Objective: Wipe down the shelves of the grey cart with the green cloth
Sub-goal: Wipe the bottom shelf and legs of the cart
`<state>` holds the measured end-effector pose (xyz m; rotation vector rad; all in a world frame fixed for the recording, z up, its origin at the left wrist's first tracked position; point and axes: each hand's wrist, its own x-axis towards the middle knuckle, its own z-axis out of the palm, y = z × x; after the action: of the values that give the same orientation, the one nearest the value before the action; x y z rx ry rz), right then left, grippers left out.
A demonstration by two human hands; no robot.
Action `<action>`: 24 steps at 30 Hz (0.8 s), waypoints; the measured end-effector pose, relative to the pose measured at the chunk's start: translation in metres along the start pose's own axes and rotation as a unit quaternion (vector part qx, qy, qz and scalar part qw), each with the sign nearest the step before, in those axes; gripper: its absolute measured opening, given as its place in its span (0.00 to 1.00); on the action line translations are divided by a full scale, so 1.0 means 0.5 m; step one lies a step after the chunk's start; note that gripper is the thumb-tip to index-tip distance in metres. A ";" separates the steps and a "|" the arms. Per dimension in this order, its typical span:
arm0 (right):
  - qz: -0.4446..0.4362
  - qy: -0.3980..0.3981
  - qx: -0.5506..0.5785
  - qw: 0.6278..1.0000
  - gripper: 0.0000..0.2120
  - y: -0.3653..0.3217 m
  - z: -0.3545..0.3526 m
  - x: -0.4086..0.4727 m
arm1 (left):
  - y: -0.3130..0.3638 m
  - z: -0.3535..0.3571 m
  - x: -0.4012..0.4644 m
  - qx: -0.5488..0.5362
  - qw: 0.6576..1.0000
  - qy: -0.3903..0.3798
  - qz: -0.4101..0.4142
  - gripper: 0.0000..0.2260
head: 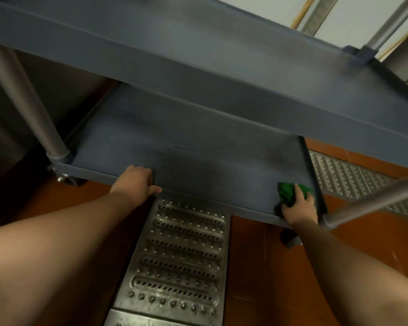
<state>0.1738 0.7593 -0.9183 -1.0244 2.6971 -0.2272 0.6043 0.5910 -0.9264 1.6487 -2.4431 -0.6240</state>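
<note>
Right hand (300, 208) lies on the crumpled green cloth (289, 192), fingers spread over it and bent a little at the tips, pressing it flat to the grey plastic bottom shelf (174, 147) of the grey cart; whether the thumb pinches the fabric underneath cannot be told. Cloth sits in the near right corner of that shelf, just inside the raised right-end lip (310, 165) and close to the front rim. Left hand (137, 180) grips the front rim well off to the left of the cloth hand, fingers curled over the edge onto the shelf floor, thumb along the outside; it looks like a brace. The relation that matters: nearly all unwiped shelf lies to the left of the cloth hand and away from the wrist toward the back wall, and the shelf's long axis runs left-right. Judged next stroke is a leftward sweep along that axis, toward the bracing hand. The grey upper shelf (198, 50) overhangs close above, so reach toward the back will probably be cramped.
</note>
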 end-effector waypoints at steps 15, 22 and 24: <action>0.002 0.053 0.025 0.998 0.34 -0.299 0.116 -0.128 | -0.181 -0.072 -0.030 -0.171 0.984 0.012 0.040 0.18; -0.065 0.057 0.013 0.996 0.34 -0.525 0.192 -0.230 | -0.259 -0.098 -0.082 -0.115 0.991 0.041 0.048 0.24; -0.093 0.048 0.010 0.995 0.34 -0.591 0.212 -0.258 | -0.274 -0.111 -0.093 -0.146 0.988 0.029 0.030 0.25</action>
<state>0.4835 0.6204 -0.9294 -1.2896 2.6769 -0.3450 0.7584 0.5752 -0.9257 1.4532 -2.2243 -0.8630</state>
